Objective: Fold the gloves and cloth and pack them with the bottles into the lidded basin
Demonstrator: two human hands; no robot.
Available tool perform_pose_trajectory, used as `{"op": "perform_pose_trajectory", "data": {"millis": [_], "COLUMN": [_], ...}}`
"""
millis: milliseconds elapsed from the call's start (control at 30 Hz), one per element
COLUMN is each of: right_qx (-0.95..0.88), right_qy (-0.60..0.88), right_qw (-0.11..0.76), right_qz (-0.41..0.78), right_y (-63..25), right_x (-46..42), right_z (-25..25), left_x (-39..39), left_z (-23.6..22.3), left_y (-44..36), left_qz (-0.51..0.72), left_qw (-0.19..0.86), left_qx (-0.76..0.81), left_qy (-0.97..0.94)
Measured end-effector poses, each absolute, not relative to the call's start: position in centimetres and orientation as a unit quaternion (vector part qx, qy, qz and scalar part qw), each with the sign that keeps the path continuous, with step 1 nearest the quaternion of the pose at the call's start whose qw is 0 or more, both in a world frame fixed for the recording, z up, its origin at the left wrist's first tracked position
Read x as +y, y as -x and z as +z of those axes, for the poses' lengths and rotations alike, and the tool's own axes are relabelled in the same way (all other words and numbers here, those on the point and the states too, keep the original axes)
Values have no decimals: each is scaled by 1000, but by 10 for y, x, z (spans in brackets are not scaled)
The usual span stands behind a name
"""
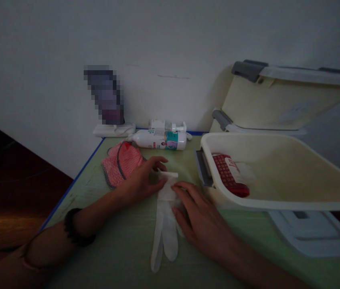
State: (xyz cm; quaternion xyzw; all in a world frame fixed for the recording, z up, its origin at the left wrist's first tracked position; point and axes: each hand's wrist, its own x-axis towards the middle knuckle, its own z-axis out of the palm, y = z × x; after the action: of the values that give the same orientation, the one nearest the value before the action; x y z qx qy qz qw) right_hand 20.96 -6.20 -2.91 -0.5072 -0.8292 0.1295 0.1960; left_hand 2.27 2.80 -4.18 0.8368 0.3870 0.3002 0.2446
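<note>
Dim overall (and slightly soft).

Wears a thick black bracelet (pixel 70 226), seemingly of round beads strung close together, above the left hand (pixel 140 178). Shows a thin dark line (pixel 23 257), too dim to tell cord from sleeve edge, curving round the same forearm (pixel 49 245) nearer the elbow. Has a bare right hand (pixel 201 218) and a right forearm (pixel 248 257) narrowing at the wrist.

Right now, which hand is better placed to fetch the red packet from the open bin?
Probably the right hand: it is nearer the bin and the red packet. The left hand is farther off, across the white glove.
</note>
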Motion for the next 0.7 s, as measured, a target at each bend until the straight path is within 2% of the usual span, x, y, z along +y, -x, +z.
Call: {"op": "perform_pose_trajectory", "data": {"millis": [133, 300, 467, 600, 700], "right_qx": [-832, -826, -827, -847, -857], "right_qy": [501, 503, 503, 498, 495], "right_qw": [195, 210, 219, 171, 134], "right_qz": [139, 145, 125, 69, 41], "right_y": [-210, -208, -206, -199, -195], "right_x": [-63, -66, -62, -55, -48], "right_z": [-27, -30, -33, -33, -34], "left_x": [25, 25, 29, 33, 34], "left_z": [-43, -43, -43, -44, -44], "left_y": [-22, -24, -24, -21, -21], "left_qz": [285, 275, 301, 301, 249], "left_qw": [309, 289, 206, 115, 96], "left_qx": [359, 372, 425, 395, 368], "left_qy": [-833, -838, -829, -860, -891]}}
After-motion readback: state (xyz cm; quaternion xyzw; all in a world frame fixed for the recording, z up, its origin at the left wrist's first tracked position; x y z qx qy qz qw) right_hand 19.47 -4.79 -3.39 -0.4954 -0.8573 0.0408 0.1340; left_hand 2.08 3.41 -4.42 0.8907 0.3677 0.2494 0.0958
